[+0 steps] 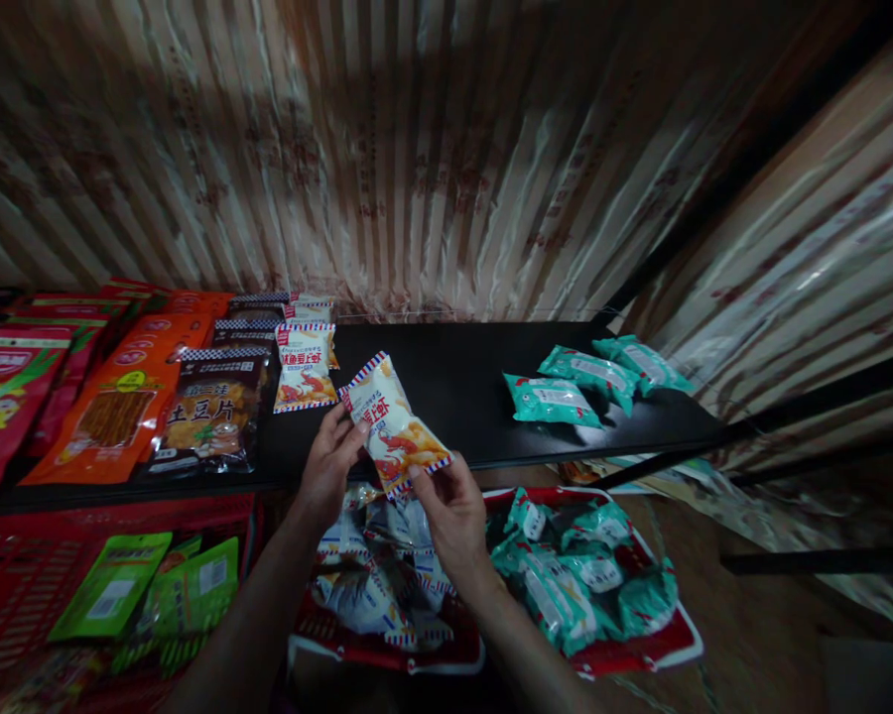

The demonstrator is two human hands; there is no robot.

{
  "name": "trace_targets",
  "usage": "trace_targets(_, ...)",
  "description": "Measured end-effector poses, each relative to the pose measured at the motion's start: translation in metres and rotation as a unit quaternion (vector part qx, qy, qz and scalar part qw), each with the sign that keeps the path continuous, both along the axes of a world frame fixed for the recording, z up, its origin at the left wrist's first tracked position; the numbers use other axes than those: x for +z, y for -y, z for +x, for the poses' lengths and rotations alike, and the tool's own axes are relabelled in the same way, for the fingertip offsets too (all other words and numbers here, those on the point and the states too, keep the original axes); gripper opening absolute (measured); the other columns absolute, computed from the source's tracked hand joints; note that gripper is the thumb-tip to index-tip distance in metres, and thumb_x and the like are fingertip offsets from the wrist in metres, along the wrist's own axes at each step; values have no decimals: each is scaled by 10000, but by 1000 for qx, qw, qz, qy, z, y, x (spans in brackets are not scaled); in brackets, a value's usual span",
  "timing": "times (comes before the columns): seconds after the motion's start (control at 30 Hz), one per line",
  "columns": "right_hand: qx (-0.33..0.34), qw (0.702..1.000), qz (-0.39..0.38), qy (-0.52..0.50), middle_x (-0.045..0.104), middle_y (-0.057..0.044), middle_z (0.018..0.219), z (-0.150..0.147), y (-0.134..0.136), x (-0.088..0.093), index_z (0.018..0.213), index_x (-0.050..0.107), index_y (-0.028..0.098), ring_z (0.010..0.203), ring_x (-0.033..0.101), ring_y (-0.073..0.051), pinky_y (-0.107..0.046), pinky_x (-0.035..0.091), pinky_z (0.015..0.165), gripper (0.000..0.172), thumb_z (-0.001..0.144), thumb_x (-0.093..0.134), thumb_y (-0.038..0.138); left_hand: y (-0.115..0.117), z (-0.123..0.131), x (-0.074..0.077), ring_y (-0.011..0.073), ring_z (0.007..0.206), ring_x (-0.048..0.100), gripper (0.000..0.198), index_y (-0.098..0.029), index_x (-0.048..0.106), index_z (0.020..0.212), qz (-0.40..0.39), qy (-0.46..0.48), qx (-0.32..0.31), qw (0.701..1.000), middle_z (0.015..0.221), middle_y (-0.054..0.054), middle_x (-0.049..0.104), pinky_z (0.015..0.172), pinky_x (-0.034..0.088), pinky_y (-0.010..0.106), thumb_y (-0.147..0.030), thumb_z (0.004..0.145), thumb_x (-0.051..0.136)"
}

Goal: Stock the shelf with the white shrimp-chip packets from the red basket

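Observation:
Both hands hold one white snack bag (398, 426) with striped edges and a picture of golden snack pieces, tilted above the front edge of a black shelf (461, 367). My left hand (332, 461) pinches its left side, and my right hand (450, 506) grips its lower right corner, thumb on the front. Just to the left, a matching white bag (305, 369) stands on the shelf with more behind it. Below my hands, a red basket (387, 656) holds several similar striped bags (368, 595), partly hidden by my right forearm.
Dark potato-slice bags (212, 412), orange bags (130, 382) and red bags (11, 397) line the shelf's left. Three teal packets (555, 400) lie at its right. Underneath are a red basket of teal packets (551, 590) and one with green packets (111, 585). Black metal bars (796, 412) stand right.

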State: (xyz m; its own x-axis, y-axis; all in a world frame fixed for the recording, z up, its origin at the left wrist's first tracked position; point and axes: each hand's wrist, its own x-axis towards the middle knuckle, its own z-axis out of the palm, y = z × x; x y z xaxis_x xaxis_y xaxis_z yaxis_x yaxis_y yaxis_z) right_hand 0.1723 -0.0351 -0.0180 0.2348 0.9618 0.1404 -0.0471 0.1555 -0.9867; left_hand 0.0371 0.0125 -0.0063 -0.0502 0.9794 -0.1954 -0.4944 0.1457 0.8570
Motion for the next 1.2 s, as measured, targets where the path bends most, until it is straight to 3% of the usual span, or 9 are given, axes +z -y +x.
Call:
trace_targets(0.13, -32, 964, 144, 222, 568, 1, 724, 3, 6, 6, 797, 564, 200, 631, 530, -130, -248, 440, 571, 45, 812, 596, 173, 1, -1, 1, 227, 1091, 589, 696, -230, 385, 1341, 22, -6, 2, 1000, 1215, 108, 603, 854, 491, 323, -289, 723, 699)
trace_targets(0.23, -20, 920, 246, 305, 576, -13, 752, 5, 8, 12, 834, 569, 204, 681, 541, -138, -260, 453, 617, 138, 822, 543, 68, 4, -1, 3, 247, 1146, 555, 570, -219, 496, 1257, 43, 8, -34, 999, 1265, 99, 582, 883, 475, 330, -295, 727, 690)
trace_targets(0.33, -7, 886, 289, 362, 587, -37, 792, 8, 9, 13, 896, 597, 207, 729, 549, -157, -283, 468, 637, 175, 830, 539, 55, 6, -1, 7, 266, 1100, 586, 428, -180, 601, 1127, 40, 37, -67, 996, 1179, 97, 643, 894, 463, 347, -330, 734, 676)
trace_targets(0.47, 10, 862, 306, 403, 579, -45, 809, 13, 6, 12, 922, 636, 214, 742, 534, -167, -296, 466, 630, 203, 827, 551, 56, 6, -3, 9, 266, 1041, 619, 438, -167, 582, 1171, 49, 83, -86, 992, 1088, 105, 683, 886, 464, 373, -395, 798, 594)
trace_targets(0.6, 11, 858, 298, 418, 575, -48, 793, 15, 3, 13, 879, 667, 201, 765, 525, -175, -307, 464, 653, 203, 827, 542, 51, 2, -7, 8, 255, 1061, 611, 429, -158, 566, 1175, 61, 99, -79, 990, 1096, 112, 679, 901, 462, 376, -430, 846, 522)
trace_targets(0.8, 21, 858, 279, 431, 584, -48, 796, 16, 0, 9, 836, 677, 208, 801, 525, -186, -330, 470, 703, 209, 824, 533, 57, -1, -9, 10, 251, 1099, 594, 417, -130, 613, 1044, 44, 112, -22, 992, 1080, 122, 685, 918, 467, 359, -477, 823, 539)
trace_targets(1.0, 46, 858, 265, 438, 586, -46, 806, 13, -1, 1, 847, 679, 220, 817, 520, -193, -335, 464, 712, 240, 800, 535, 35, 0, -8, 21, 245, 1137, 570, 275, -148, 643, 902, 32, 38, 48, 998, 1040, 103, 702, 924, 465, 306, -389, 777, 604)
trace_targets(1.13, 37, 869, 259, 419, 575, -53, 839, 7, 4, 2, 862, 670, 215, 832, 523, -199, -345, 455, 722, 240, 788, 521, 41, -1, -10, 22, 251, 1101, 592, 276, -161, 632, 925, 19, 49, 70, 996, 1036, 96, 700, 903, 483, 334, -399, 812, 547)
trace_targets(1.2, 12, 889, 235, 392, 576, -55, 864, 5, 7, 1, 890, 647, 210, 851, 530, -204, -358, 452, 745, 193, 798, 527, 90, -1, -12, 24, 250, 1108, 588, 256, -158, 625, 912, 14, 52, 81, 995, 1018, 93, 703, 906, 481, 329, -381, 817, 543)
